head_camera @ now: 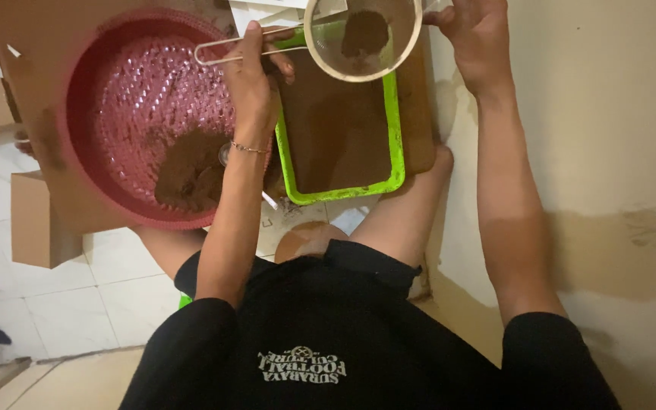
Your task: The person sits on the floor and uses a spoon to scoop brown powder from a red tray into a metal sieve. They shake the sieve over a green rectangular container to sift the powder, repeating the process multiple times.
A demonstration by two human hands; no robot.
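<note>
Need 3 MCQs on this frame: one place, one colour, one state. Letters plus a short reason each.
1. Where is the sieve held?
A. over the green tray
B. over the red basket
C. on the floor

2. What colour is the tray's rim?
A. blue
B. green
C. white

3. What is in the sieve?
A. nothing
B. water
C. a clump of brown powder

Key:
1 A: the left hand grips the wire handle and the right hand is at the rim, with the sieve above the tray's far end.
2 B: the rim is bright green around a brown layer.
3 C: a brown clump sits on the mesh.
</note>
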